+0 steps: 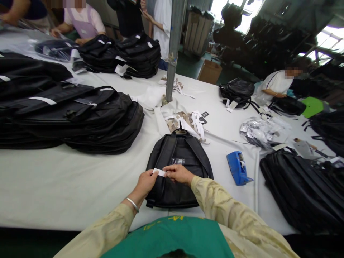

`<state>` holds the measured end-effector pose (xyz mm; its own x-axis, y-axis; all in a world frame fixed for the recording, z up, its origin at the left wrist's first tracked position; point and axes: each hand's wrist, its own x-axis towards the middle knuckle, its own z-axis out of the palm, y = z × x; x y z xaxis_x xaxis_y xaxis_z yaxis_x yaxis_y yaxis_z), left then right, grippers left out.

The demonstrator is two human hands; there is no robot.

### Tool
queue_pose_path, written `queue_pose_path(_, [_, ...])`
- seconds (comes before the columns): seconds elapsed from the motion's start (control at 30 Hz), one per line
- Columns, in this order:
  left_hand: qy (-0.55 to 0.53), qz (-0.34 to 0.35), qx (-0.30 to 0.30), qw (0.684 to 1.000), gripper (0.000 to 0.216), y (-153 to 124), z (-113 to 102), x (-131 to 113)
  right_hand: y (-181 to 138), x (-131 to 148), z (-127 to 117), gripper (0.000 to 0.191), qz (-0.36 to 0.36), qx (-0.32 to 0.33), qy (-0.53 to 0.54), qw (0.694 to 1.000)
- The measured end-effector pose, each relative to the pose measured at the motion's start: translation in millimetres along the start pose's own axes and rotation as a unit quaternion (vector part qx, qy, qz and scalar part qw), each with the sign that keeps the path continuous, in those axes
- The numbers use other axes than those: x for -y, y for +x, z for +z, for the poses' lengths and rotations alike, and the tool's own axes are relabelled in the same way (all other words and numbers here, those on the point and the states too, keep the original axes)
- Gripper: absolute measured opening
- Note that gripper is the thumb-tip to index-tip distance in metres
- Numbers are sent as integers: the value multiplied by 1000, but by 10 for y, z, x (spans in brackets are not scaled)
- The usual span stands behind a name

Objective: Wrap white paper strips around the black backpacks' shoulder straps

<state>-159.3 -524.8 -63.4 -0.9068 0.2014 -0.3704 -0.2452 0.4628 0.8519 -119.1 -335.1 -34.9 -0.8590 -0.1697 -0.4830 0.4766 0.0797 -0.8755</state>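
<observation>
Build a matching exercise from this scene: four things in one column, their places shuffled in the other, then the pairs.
1 white paper strip
2 blue tape dispenser
3 cardboard box
4 metal pole

a on the floor beyond the table
b pinched between left hand and right hand
c rising upright from the table
d lying right of the black backpack

Pairs: 1-b, 2-d, 3-a, 4-c
</observation>
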Motion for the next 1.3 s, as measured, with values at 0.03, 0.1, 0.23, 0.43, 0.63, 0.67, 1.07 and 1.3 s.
queue_pose_path(0.03, [0, 0, 0, 1000, 41, -2, 2, -2, -18, 8, 9, 64, 7, 32, 30, 999])
queue_pose_path(0.1, [3, 1, -3, 1000, 40, -4, 4, -6, -67, 24, 41, 89, 21, 78, 87, 993])
queue_pose_path(0.23, [6, -5, -10, 1000, 40, -10, 13, -33, -210, 33, 189, 109, 44, 104, 197, 974])
queue_pose_path(0.43, [-3, -40, -16, 999, 36, -54, 83, -132, -355, -90, 589, 118, 53, 81, 250, 963])
queue_pose_path(0.63, [-23, -74, -22, 997, 34, -46, 192, -83, -354, -187, 816, 121, 85, -18, 166, 982])
queue_pose_path(0.67, [-28, -80, -22, 996, 34, -37, 206, -62, -352, -186, 827, 120, 87, -27, 158, 983])
queue_pose_path(1.07, [-106, -141, 7, 984, 29, -45, 257, -96, -338, -289, 895, 116, -7, -74, 104, 992])
queue_pose_path(1.3, [-136, -150, 28, 979, 22, -15, 221, -58, -293, -194, 815, 118, 47, -70, 189, 978])
